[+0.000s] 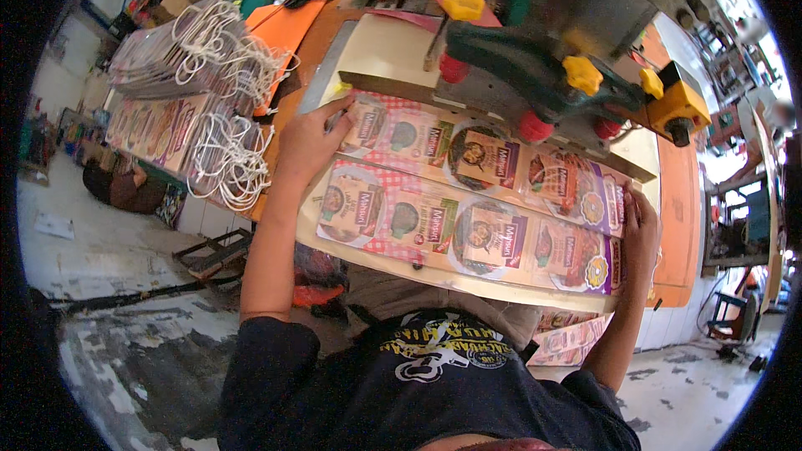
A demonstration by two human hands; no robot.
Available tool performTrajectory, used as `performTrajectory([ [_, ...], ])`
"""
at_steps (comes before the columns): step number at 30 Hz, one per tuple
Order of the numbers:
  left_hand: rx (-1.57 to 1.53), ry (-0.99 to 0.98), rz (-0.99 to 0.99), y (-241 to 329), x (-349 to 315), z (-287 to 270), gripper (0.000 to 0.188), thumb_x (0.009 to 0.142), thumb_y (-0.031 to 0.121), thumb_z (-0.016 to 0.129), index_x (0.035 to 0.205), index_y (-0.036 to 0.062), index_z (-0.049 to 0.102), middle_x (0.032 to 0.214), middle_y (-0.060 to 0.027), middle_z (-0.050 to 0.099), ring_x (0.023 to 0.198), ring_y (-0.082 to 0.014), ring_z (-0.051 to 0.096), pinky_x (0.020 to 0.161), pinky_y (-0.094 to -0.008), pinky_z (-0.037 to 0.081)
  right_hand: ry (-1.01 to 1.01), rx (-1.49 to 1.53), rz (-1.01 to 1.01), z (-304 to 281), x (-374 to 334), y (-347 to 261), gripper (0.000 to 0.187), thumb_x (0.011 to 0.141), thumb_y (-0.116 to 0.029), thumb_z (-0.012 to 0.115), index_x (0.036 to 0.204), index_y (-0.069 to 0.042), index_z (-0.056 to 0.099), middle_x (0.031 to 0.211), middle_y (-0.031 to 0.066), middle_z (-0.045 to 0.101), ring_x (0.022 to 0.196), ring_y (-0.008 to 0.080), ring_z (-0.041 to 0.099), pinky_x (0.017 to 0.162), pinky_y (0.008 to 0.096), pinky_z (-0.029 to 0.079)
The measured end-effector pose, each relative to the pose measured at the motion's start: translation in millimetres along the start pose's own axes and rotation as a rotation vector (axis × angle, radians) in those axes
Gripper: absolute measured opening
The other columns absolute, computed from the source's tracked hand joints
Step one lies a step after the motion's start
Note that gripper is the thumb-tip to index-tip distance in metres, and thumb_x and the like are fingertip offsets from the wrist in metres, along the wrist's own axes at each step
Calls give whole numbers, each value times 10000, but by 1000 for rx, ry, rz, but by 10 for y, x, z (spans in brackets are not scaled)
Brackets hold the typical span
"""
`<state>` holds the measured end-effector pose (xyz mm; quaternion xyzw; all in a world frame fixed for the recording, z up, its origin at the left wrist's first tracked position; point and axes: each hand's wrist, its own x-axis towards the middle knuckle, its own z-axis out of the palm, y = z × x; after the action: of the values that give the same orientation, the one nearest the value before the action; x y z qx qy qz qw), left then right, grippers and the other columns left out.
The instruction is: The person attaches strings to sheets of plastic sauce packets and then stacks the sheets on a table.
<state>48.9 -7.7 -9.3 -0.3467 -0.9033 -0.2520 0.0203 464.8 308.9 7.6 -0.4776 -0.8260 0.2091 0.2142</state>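
Two long printed strips lie side by side, one behind the other, on a cream board in front of me. They show food pictures, pink checks and purple ends. My left hand (312, 137) holds the left end of the far printed strip (480, 159), thumb and fingers at its edge. At the opposite end, my right hand (640, 230) has its fingers curled over that strip's right edge, close to the end of the near printed strip (447, 225). The far strip's back edge lies along a metal bar (401, 92). The undersides of both hands are hidden.
Behind the strips stands a dark green machine part (518, 58) with yellow knobs (582, 74) and red rubber feet (535, 125). Stacked printed bags (159, 121) with white cord handles (230, 159) are at left. More printed sheets (571, 341) sit below the board's right front edge.
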Motion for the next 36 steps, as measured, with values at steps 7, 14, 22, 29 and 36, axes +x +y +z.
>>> performTrajectory([
  [7,-108,-27,-42,-49,-23,15,377,926,416,646,1266,270,720,800,-204,703,793,-382,701,752,-450,546,-11,-3,13,3,8,-61,334,1049,-240,562,1247,0,683,1160,187,726,1082,265,688,959,354,492],
  [14,-95,-50,-79,-15,-11,-1,390,933,463,630,1265,281,721,750,-207,686,772,-379,700,734,-459,541,3,-8,-45,30,43,45,335,1050,-241,562,1247,2,683,1163,184,728,1089,260,687,959,348,492],
  [22,-88,-95,-105,-18,10,-9,392,939,470,627,1266,276,722,801,-187,709,777,-352,709,732,-441,540,-43,60,35,-12,4,-100,347,1049,-259,562,1258,-10,682,1183,181,725,1110,255,683,969,352,489],
  [29,-61,-35,-73,-12,-12,-1,418,934,485,630,1276,261,717,847,-195,716,792,-341,707,731,-427,533,2,12,-9,30,9,25,328,1035,-248,558,1242,-28,689,1160,208,720,1088,331,692,949,392,505],
  [36,7,-14,14,-36,-43,-31,470,963,489,622,1335,208,678,742,-159,665,590,-234,506,618,-395,444,-11,86,-9,82,76,126,332,1029,-236,582,1239,-4,693,1168,179,737,1086,261,705,956,352,511],
])
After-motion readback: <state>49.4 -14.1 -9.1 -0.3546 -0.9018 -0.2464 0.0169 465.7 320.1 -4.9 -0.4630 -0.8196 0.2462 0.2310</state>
